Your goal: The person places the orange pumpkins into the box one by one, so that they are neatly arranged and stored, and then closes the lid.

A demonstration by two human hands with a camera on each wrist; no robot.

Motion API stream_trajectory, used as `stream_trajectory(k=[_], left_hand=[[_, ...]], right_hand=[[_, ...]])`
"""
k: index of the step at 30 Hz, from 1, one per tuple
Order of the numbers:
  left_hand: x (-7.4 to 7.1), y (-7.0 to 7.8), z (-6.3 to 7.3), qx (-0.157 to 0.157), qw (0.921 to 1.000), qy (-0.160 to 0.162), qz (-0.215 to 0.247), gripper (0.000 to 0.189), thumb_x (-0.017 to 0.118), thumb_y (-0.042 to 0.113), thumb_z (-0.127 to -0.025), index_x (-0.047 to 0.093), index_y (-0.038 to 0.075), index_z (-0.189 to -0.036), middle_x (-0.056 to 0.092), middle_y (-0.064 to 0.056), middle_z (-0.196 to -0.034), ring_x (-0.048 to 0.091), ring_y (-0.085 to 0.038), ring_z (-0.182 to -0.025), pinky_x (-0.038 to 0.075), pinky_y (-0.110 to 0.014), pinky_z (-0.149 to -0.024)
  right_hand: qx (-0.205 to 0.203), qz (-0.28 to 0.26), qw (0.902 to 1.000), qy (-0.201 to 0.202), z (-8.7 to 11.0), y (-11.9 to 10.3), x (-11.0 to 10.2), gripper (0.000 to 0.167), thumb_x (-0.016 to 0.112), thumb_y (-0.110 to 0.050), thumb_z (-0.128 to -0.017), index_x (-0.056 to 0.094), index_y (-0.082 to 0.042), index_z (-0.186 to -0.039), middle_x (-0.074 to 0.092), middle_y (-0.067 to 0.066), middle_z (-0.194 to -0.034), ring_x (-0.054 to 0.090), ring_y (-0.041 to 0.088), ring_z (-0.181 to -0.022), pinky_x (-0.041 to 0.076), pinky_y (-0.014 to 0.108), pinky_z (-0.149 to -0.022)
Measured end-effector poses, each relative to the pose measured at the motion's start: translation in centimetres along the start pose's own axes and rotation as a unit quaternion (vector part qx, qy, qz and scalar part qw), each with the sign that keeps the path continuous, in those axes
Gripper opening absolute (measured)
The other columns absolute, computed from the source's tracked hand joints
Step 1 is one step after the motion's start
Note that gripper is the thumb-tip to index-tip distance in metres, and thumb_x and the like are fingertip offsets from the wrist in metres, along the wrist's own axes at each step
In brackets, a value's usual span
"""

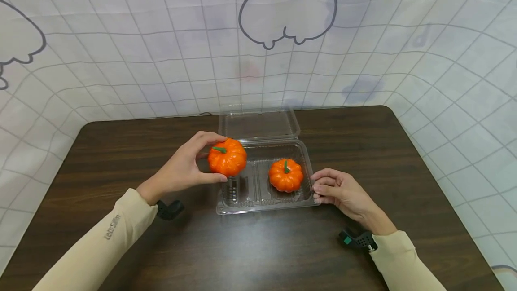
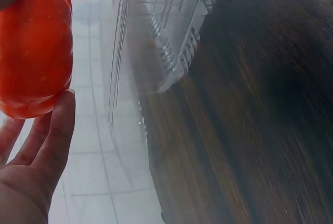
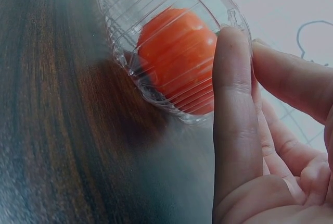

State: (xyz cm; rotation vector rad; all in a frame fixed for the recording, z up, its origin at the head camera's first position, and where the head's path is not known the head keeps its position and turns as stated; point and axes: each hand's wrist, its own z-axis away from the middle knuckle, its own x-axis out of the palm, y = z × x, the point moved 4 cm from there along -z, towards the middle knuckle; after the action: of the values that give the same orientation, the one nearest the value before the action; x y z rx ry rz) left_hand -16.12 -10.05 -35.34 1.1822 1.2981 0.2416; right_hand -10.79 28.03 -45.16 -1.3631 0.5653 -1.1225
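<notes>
My left hand (image 1: 182, 165) grips a small orange toy pumpkin (image 1: 229, 160) with a green stem, thumb below and fingers above. It is over the left part of a clear plastic clamshell container (image 1: 254, 187). Another orange pumpkin (image 1: 286, 177) sits in the container's right side; through the clear wall it also shows in the right wrist view (image 3: 177, 60). At the right end, my right hand (image 1: 343, 192) pinches the container's rim between thumb and fingers. In the left wrist view the held pumpkin (image 2: 36, 47) is apart from the container's wall.
The container's clear lid (image 1: 260, 125) is folded back toward the wall. A dark wooden table (image 1: 258, 255) lies underneath. White grid-patterned cloth (image 1: 169, 57) with cartoon drawings hangs behind and along the sides. Dark straps with small devices (image 1: 357, 239) are on both wrists.
</notes>
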Motion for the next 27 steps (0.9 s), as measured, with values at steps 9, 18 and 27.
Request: stream_trajectory(k=[9,18,27], left_hand=[[1.1,0.4,-1.1,0.006,0.9997,-0.016,-0.015,0.08,0.096,0.03,-0.073,0.055,0.022,-0.142,0.054,0.001,-0.14,0.056,-0.018,-0.129,0.058,-0.047,-0.105],[2.3,0.4,-2.2,0.015,0.9986,-0.044,-0.025,0.081,0.097,0.029,-0.072,0.055,0.023,-0.141,0.054,0.001,-0.139,0.058,-0.021,-0.13,0.059,-0.045,-0.102],[3.1,0.1,-3.1,0.006,0.9958,-0.088,-0.025,0.083,0.096,0.032,-0.072,0.054,0.022,-0.143,0.054,0.001,-0.141,0.057,-0.023,-0.133,0.056,-0.05,-0.106]], right_hand=[[0.002,-0.003,1.0,0.002,0.0,0.0,0.1,0.021,0.062,-0.001,-0.101,0.06,-0.007,-0.121,0.074,-0.003,-0.095,0.075,0.009,-0.081,0.065,0.025,-0.078],[0.007,0.005,0.9999,0.007,0.0,-0.1,0.1,0.02,0.062,-0.002,-0.101,0.059,-0.007,-0.121,0.074,-0.004,-0.095,0.074,0.009,-0.08,0.065,0.025,-0.078],[0.005,0.0,1.0,0.005,0.0,-0.1,0.1,0.019,0.062,-0.002,-0.101,0.06,-0.008,-0.12,0.074,-0.004,-0.095,0.074,0.009,-0.081,0.065,0.025,-0.078]])
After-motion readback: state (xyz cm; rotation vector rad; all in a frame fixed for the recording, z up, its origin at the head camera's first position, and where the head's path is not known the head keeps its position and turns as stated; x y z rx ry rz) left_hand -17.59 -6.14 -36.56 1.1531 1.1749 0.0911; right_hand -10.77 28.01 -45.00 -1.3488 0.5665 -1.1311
